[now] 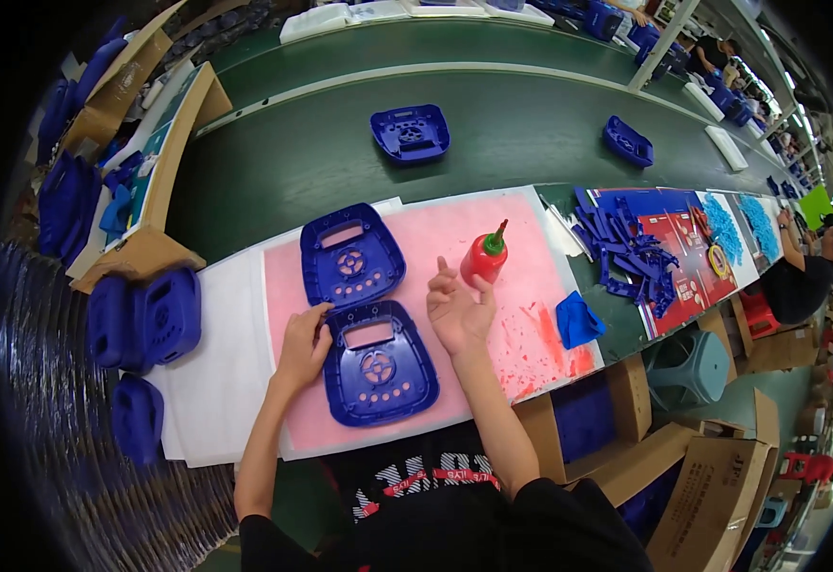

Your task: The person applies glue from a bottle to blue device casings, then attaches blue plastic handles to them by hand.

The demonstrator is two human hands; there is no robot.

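Right fingers [444,284] spread open near red bottle [484,261]; left fingers [315,316] at near blue panel [403,357], upper-left edge, can't tell if gripping.

Near panel [382,368] before far panel [351,258], both on sheet [435,221]. Left hand [303,349] at near panel's left; right hand [460,310] before bottle [484,260], right of panels. Cloth [578,320] right of bottle, strip pile [637,255] behind. Shells [411,132] on belt [287,157] behind sheet.

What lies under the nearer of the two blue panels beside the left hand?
The pink sheet shows around the nearer panel and through its wide slot, wheel-shaped cutout and round holes. Whatever its solid parts cover cannot be seen.
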